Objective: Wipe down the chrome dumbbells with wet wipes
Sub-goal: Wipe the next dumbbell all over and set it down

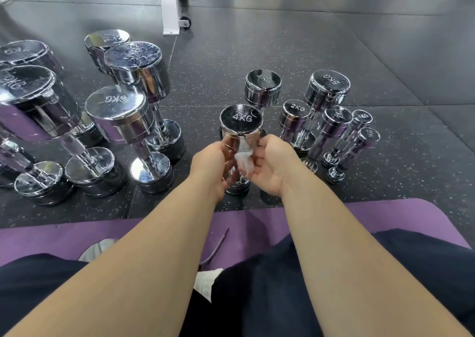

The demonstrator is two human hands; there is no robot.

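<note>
Left hand (210,167) is wrapped round the 4KG dumbbell (241,120) just under its top head, holding it upright; right hand (272,164) has its fingers curled on a crumpled white wet wipe (243,160), pressing it against the chrome on the right side of that head.

Rest of the scene, sweeping across: far left there's a cluster of big chrome dumbbells (33,97) standing on end, stamps too warped to read; next to them a 6KG dumbbell (117,110), with two more big ones (133,59) behind it, top faces looking blotchy; on the purple mat (385,213) by the left forearm sits something silvery (99,249), can't tell what; up top, a white equipment leg (170,7) with little wheels; dead centre is the dumbbell being held, on the speckled rubber floor (257,43) just past the mat's edge; a second 4KG dumbbell (262,87) stands right behind it; then a 2KG dumbbell (295,115), a 5KG dumbbell (327,84) further back, and a pair of 1KG dumbbells (362,119) far right, all on end and packed close.
</note>
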